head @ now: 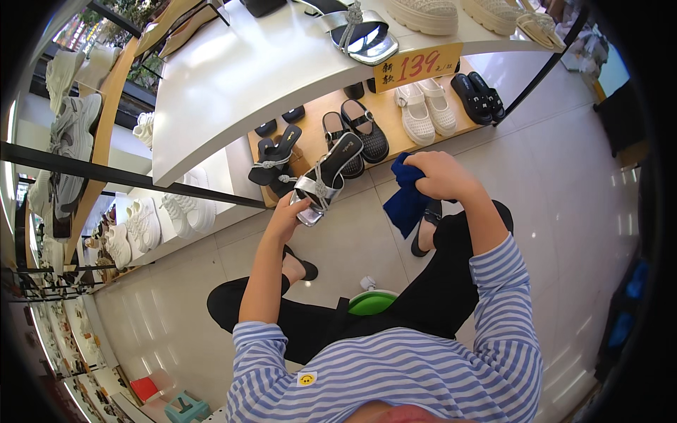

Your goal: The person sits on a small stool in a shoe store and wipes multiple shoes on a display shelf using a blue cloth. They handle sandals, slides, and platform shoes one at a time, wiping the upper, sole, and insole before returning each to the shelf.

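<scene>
My left hand (288, 214) grips a silver sandal (320, 186) by its toe end. The sandal has a black insole and a knotted strap, and its heel end points up towards the shelf. A dark blue cloth (406, 203) hangs from my right hand (441, 172), bunched under the fingers and apart from the sandal. Behind the sandal, a dark sandal with a silver cord strap (274, 158) and a pair of black woven shoes (373, 132) stand on the low wooden shelf (307, 143).
Above the low shelf juts a white display shelf (227, 100) bearing another silver sandal (365, 37) and a yellow price sign (418, 66). Cream shoes (423, 111) and black slides (476, 98) stand at right. A black metal bar (132, 173) crosses at left. A green stool seat (373, 303) shows beneath me.
</scene>
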`<control>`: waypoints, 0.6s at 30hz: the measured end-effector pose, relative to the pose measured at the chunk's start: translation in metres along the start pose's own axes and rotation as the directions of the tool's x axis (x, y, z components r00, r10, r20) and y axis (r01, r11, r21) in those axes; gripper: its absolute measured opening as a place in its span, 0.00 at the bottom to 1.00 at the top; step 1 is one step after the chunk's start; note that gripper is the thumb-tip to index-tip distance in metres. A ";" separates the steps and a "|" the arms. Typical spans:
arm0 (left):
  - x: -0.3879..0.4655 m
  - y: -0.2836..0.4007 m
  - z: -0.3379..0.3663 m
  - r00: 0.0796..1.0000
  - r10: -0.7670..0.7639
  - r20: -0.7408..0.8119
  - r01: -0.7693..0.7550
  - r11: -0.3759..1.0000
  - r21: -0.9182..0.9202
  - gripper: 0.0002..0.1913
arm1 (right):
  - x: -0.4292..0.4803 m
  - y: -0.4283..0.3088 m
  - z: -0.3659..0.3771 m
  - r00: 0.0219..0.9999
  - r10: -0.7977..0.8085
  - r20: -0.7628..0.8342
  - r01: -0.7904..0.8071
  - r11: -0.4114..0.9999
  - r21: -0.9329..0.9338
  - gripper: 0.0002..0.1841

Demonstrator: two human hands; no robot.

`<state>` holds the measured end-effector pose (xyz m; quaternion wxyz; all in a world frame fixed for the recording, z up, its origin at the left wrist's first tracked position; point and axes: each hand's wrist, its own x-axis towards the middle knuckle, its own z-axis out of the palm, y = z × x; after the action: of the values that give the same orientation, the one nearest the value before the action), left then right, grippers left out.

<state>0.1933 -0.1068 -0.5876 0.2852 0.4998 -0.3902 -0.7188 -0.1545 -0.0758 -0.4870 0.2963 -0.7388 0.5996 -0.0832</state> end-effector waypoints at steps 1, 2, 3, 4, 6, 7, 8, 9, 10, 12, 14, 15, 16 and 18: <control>0.024 -0.004 -0.002 0.999 -0.033 -0.018 0.032 0.998 -0.046 0.17 | -0.001 0.002 0.000 0.999 -0.050 0.016 0.050 0.999 -0.011 0.19; 0.049 -0.008 -0.001 1.000 -0.016 -0.013 0.014 0.994 -0.111 0.17 | -0.002 0.002 0.001 0.997 -0.077 0.007 0.078 0.997 -0.027 0.19; 0.077 -0.011 0.000 1.000 -0.001 0.005 0.002 0.983 -0.182 0.17 | -0.003 0.001 0.004 0.995 -0.094 0.025 0.095 0.995 -0.032 0.19; 0.103 -0.013 0.001 0.999 -0.036 -0.034 0.030 0.985 -0.167 0.16 | -0.003 -0.001 0.008 0.992 -0.057 0.113 0.064 0.996 -0.064 0.21; 0.150 -0.020 0.010 0.999 -0.036 -0.029 0.027 0.969 -0.246 0.16 | -0.001 -0.007 0.013 0.979 -0.116 0.166 0.126 0.991 -0.053 0.20; 0.173 -0.021 0.014 0.999 -0.039 -0.014 0.034 0.960 -0.277 0.16 | 0.000 -0.009 0.014 0.972 -0.109 0.207 0.118 0.993 -0.031 0.20; 0.190 -0.024 0.017 0.998 -0.053 -0.029 0.042 0.953 -0.300 0.15 | 0.001 -0.011 0.014 0.964 -0.120 0.237 0.130 0.991 -0.027 0.20; 0.205 -0.026 0.020 0.998 -0.052 -0.031 0.039 0.945 -0.324 0.14 | 0.002 -0.013 0.014 0.956 -0.127 0.263 0.136 0.991 -0.014 0.20; 0.218 -0.028 0.021 0.999 -0.037 -0.002 0.034 0.944 -0.327 0.15 | 0.003 -0.014 0.012 0.951 -0.122 0.283 0.133 0.991 -0.019 0.20; 0.234 -0.034 0.022 0.995 -0.094 -0.029 0.082 0.956 -0.283 0.14 | 0.003 -0.016 0.010 0.937 -0.118 0.330 0.128 0.992 -0.008 0.21; 0.243 -0.038 0.019 0.984 -0.129 -0.122 0.100 0.971 -0.219 0.13 | 0.005 -0.018 0.008 0.933 -0.125 0.336 0.129 0.992 0.011 0.21; 0.245 -0.039 0.017 0.978 -0.140 -0.153 0.110 0.976 -0.189 0.12 | 0.006 -0.018 0.007 0.929 -0.124 0.348 0.120 0.992 0.031 0.21; 0.246 -0.039 0.016 0.970 -0.139 -0.200 0.106 0.980 -0.166 0.11 | 0.007 -0.018 0.006 0.928 -0.116 0.353 0.089 0.992 0.090 0.22; 0.240 -0.039 0.015 0.970 -0.082 -0.230 0.036 0.980 -0.197 0.13 | 0.006 -0.014 0.001 0.924 -0.244 0.293 0.179 0.956 0.232 0.27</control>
<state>0.0972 -0.2731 -0.7368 0.3549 0.5637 -0.2672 -0.6963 -0.1408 -0.0801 -0.4813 0.4515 -0.7693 0.4487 -0.0545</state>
